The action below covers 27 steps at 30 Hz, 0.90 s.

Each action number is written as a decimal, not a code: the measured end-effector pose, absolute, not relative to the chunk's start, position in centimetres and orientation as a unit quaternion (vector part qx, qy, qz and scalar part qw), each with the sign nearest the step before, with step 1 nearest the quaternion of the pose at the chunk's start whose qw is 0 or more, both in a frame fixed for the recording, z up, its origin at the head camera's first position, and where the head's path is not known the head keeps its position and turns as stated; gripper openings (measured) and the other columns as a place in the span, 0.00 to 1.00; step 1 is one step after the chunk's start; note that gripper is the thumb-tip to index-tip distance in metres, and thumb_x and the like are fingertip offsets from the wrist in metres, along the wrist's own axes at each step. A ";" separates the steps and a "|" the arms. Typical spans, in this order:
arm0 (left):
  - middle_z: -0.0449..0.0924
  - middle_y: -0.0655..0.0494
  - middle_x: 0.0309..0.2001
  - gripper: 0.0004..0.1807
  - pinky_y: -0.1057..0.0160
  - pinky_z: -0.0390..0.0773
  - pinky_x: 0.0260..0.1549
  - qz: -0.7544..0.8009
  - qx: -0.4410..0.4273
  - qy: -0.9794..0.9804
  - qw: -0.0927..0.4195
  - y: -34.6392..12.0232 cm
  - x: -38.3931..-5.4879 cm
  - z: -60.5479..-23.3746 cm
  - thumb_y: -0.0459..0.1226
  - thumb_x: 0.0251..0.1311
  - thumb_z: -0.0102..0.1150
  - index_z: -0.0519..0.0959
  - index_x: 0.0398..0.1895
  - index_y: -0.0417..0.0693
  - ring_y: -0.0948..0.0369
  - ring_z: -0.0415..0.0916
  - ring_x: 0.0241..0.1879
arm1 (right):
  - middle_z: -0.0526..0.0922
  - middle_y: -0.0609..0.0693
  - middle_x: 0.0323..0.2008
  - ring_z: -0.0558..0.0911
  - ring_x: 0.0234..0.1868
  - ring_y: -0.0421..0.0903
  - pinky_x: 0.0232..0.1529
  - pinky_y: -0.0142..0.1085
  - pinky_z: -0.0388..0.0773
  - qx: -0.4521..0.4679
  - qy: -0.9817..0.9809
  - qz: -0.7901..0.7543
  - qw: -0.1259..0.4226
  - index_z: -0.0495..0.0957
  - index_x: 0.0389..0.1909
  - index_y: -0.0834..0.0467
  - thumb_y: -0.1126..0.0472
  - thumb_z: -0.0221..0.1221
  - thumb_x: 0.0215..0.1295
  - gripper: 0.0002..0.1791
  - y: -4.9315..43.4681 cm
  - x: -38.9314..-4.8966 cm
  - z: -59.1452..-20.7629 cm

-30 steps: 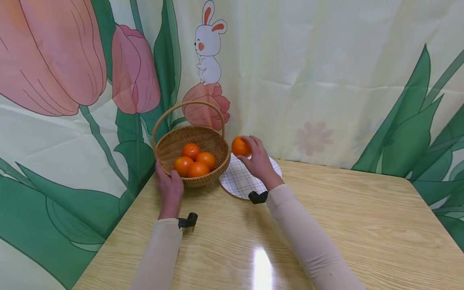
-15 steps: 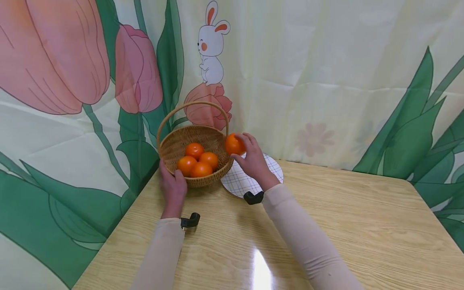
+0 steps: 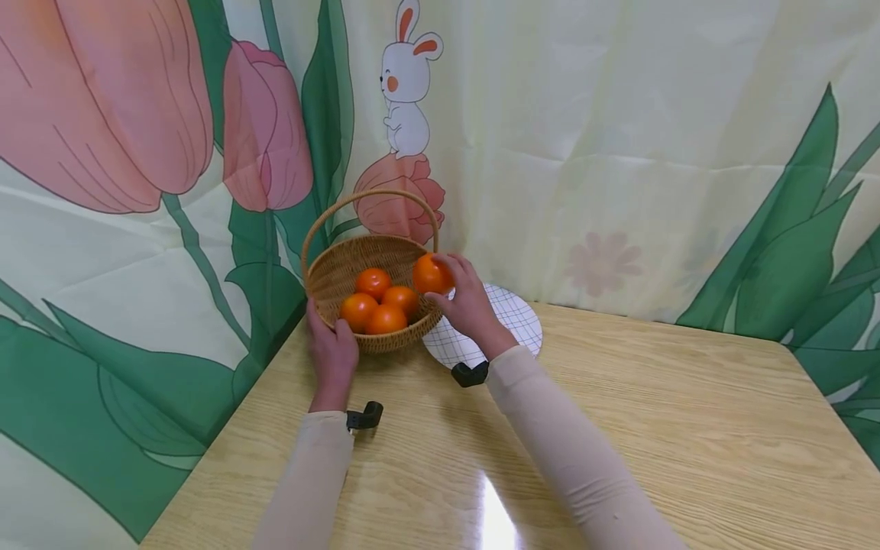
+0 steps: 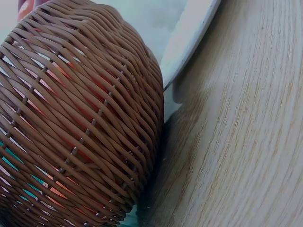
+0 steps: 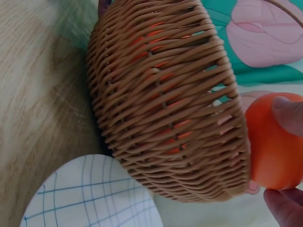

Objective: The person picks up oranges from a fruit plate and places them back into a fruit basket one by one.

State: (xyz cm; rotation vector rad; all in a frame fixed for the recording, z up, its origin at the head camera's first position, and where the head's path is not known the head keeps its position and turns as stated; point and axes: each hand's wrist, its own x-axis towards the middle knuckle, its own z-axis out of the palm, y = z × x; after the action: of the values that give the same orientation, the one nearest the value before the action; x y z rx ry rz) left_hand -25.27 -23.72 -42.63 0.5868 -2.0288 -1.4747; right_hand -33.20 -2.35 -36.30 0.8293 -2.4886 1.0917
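A brown wicker basket (image 3: 337,263) with a tall arched handle stands at the back left of the table, tipped a little toward me. Several oranges (image 3: 386,318) lie inside it, and their colour shows through the weave in both wrist views. My left hand (image 3: 333,355) holds the basket's left front rim, thumb over the edge. Between thumb and fingers my right hand (image 3: 470,302) grips another orange (image 3: 429,273) at the basket's right rim. In the right wrist view that orange (image 5: 274,142) overlaps the rim, with the thumb on one side and a fingertip on the other.
A round white plate with a blue grid pattern (image 3: 512,317) lies right of the basket, partly under my right hand. The wooden table (image 3: 660,412) reaches forward to a curtain (image 3: 619,153) printed with tulips and a rabbit.
My right hand has carried its orange leftward from above the plate to the basket's right rim. My left hand keeps its hold on the basket.
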 end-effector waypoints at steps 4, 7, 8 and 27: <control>0.44 0.55 0.71 0.35 0.46 0.57 0.63 -0.551 0.215 -0.756 0.279 -23.8 -25.4 -42.7 0.40 0.60 0.38 0.41 0.71 0.64 0.50 0.53 0.67 | 0.59 0.49 0.64 0.68 0.59 0.51 0.56 0.46 0.71 0.293 -0.866 0.384 0.131 0.60 0.63 0.40 0.50 0.60 0.55 0.34 -2.7 -33.3 -36.6; 0.44 0.55 0.71 0.35 0.46 0.57 0.63 -0.550 0.216 -0.757 0.278 -23.8 -25.4 -42.7 0.40 0.60 0.37 0.40 0.70 0.65 0.50 0.53 0.67 | 0.58 0.48 0.64 0.69 0.57 0.50 0.53 0.44 0.73 0.299 -0.868 0.378 0.119 0.59 0.63 0.39 0.50 0.60 0.55 0.33 -3.0 -33.3 -36.7; 0.44 0.55 0.71 0.35 0.46 0.57 0.63 -0.549 0.218 -0.758 0.278 -23.8 -25.4 -42.8 0.40 0.60 0.37 0.40 0.70 0.65 0.50 0.53 0.66 | 0.58 0.48 0.65 0.69 0.57 0.50 0.53 0.43 0.74 0.301 -0.869 0.375 0.115 0.59 0.63 0.39 0.50 0.60 0.56 0.33 -3.1 -33.3 -36.8; 0.46 0.55 0.70 0.35 0.47 0.57 0.64 -0.538 0.228 -0.761 0.281 -23.8 -25.5 -42.8 0.42 0.59 0.39 0.42 0.70 0.65 0.50 0.54 0.66 | 0.51 0.53 0.69 0.66 0.61 0.58 0.56 0.51 0.70 0.300 -0.895 0.324 0.057 0.60 0.63 0.39 0.55 0.59 0.57 0.32 -4.6 -33.4 -37.0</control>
State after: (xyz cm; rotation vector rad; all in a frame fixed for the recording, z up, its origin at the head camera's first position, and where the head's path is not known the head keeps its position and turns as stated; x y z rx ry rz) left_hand -25.49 -23.76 -42.81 0.6111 -2.0400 -1.4424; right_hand -33.42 -4.57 -36.97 0.9086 -2.7151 0.9827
